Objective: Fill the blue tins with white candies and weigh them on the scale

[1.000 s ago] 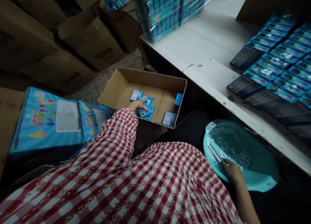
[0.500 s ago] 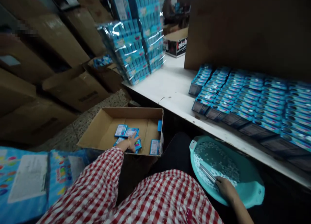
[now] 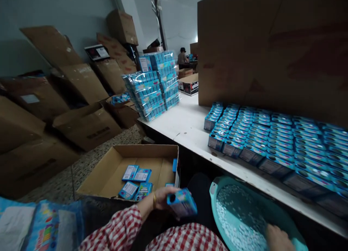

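My left hand (image 3: pixel 162 198) is closed around a small blue carton (image 3: pixel 182 204), held in front of my lap beside the open cardboard box (image 3: pixel 95 171). A dark round opening shows at the carton's near-left end. Inside the cardboard box lie several similar blue cartons (image 3: pixel 143 175). To the right, my right hand (image 3: pixel 278 238) is low in a turquoise plastic basin (image 3: pixel 282 211), smeared by motion. Its fingers, and anything in them, cannot be made out. Small white pieces (image 3: pixel 244 234), like tablets or candies, cover the basin's bottom.
Rows of blue cartons (image 3: pixel 280 149) stand on the white table (image 3: pixel 187 120), before a large cardboard panel (image 3: pixel 258 55). Shrink-wrapped carton stacks (image 3: pixel 149 87) stand at its far-left end. Big cardboard boxes (image 3: pixel 87 124) line the left, with blue printed packs (image 3: pixel 54 225) nearby. A person (image 3: pixel 182 57) sits far back.
My left hand has come out of the cardboard box, moving right with a carton. My right hand has moved right and down; the metal tube-like scoop it held no longer shows. The view has tilted up.
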The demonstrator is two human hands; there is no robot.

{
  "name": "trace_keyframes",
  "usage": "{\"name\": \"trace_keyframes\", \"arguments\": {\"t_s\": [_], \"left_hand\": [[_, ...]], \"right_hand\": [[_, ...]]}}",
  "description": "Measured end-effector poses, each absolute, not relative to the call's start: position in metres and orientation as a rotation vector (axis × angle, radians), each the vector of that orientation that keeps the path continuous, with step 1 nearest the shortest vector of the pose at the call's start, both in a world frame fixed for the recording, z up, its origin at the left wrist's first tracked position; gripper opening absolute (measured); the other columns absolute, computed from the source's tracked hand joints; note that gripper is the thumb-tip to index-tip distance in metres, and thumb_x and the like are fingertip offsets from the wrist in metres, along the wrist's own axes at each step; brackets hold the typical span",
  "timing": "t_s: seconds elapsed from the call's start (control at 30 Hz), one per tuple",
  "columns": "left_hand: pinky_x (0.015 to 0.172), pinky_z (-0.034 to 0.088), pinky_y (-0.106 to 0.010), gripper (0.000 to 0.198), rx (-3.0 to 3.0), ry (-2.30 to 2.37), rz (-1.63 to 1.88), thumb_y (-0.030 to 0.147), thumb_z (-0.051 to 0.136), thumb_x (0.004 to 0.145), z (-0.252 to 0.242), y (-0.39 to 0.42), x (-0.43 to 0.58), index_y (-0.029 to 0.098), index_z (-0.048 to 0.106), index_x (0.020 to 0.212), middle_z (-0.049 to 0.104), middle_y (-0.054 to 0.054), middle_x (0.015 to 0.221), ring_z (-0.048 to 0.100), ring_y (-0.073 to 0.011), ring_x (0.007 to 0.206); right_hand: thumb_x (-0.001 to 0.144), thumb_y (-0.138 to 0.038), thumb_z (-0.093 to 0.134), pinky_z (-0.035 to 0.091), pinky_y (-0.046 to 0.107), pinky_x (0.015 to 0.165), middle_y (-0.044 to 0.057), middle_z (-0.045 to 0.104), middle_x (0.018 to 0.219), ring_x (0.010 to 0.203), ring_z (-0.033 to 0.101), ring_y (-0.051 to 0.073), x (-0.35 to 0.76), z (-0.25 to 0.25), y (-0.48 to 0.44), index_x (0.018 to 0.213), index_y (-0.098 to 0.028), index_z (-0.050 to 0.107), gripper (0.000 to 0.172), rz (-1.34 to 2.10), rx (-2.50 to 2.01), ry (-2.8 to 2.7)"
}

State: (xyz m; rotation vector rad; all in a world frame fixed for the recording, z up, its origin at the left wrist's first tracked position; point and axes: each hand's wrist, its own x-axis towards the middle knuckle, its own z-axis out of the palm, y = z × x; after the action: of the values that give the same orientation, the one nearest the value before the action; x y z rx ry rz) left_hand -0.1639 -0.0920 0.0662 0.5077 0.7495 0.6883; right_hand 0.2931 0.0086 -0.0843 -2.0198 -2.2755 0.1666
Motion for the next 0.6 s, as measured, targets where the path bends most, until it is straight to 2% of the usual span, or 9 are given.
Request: {"name": "trace_keyframes", "arguments": {"t_s": [0.07,0.17,0.27,0.33,0.4,0.47,0.6], "left_hand": [[0.103,0.032,-0.049,0.064,0.632,0.782,0.604,0.047,0.076,0.053,0.055,-0.095,-0.135,0.019,0.063,0.11,0.066,-0.008,0.107,0.057,-0.0296,0.108],[0.107,0.026,-0.047,0.086,0.838,0.728,0.486,0.045,0.084,0.043,0.051,-0.098,-0.117,0.023,0.057,0.121,0.058,-0.008,0.123,0.049,-0.0318,0.119],[0.11,0.019,-0.048,0.1,0.999,0.643,0.426,0.048,0.085,0.041,0.057,-0.095,-0.119,0.024,0.047,0.13,0.047,-0.011,0.136,0.039,-0.0341,0.128],[0.11,0.015,-0.049,0.111,1.05,0.605,0.398,0.048,0.086,0.035,0.058,-0.092,-0.123,0.024,0.041,0.134,0.042,-0.012,0.14,0.034,-0.0352,0.131],[0.11,0.016,-0.049,0.119,1.062,0.63,0.387,0.044,0.088,0.029,0.056,-0.092,-0.123,0.025,0.037,0.135,0.043,-0.012,0.139,0.035,-0.0349,0.13],[0.109,0.021,-0.048,0.11,1.043,0.754,0.404,0.045,0.087,0.036,0.052,-0.095,-0.119,0.023,0.04,0.132,0.05,-0.012,0.133,0.043,-0.033,0.125],[0.102,0.035,-0.047,0.066,0.948,1.147,0.577,0.051,0.076,0.057,0.043,-0.094,-0.101,0.017,0.058,0.111,0.063,-0.012,0.113,0.056,-0.0304,0.108]], "right_hand": [[0.067,-0.02,0.045,0.049,0.046,0.071,0.017,0.069,0.091,0.087,0.066,0.033,0.289,-0.084,0.002,0.083,-0.026,0.072,0.032,0.165,-2.016,-2.406],[0.077,-0.009,0.038,0.048,0.037,0.08,0.017,0.066,0.108,0.097,0.064,0.027,0.271,-0.081,-0.014,0.095,-0.02,0.07,0.039,0.195,-2.068,-2.539],[0.083,-0.007,0.03,0.044,0.034,0.087,0.016,0.066,0.109,0.101,0.062,0.024,0.246,-0.073,-0.029,0.106,-0.016,0.066,0.043,0.426,-2.051,-2.736],[0.084,-0.005,0.029,0.044,0.035,0.086,0.019,0.066,0.105,0.1,0.061,0.026,0.229,-0.069,-0.034,0.102,-0.011,0.066,0.042,0.611,-2.05,-2.787],[0.083,-0.005,0.033,0.044,0.033,0.084,0.018,0.067,0.1,0.097,0.062,0.025,0.216,-0.067,-0.036,0.097,-0.011,0.067,0.038,0.735,-2.058,-2.758],[0.08,-0.005,0.038,0.044,0.032,0.082,0.017,0.068,0.097,0.095,0.063,0.024,0.209,-0.068,-0.035,0.09,-0.012,0.069,0.034,0.833,-2.046,-2.711],[0.068,-0.002,0.049,0.044,0.028,0.07,0.012,0.07,0.08,0.083,0.065,0.024,0.213,-0.069,-0.029,0.076,-0.014,0.071,0.026,1.028,-1.976,-2.577]]}}
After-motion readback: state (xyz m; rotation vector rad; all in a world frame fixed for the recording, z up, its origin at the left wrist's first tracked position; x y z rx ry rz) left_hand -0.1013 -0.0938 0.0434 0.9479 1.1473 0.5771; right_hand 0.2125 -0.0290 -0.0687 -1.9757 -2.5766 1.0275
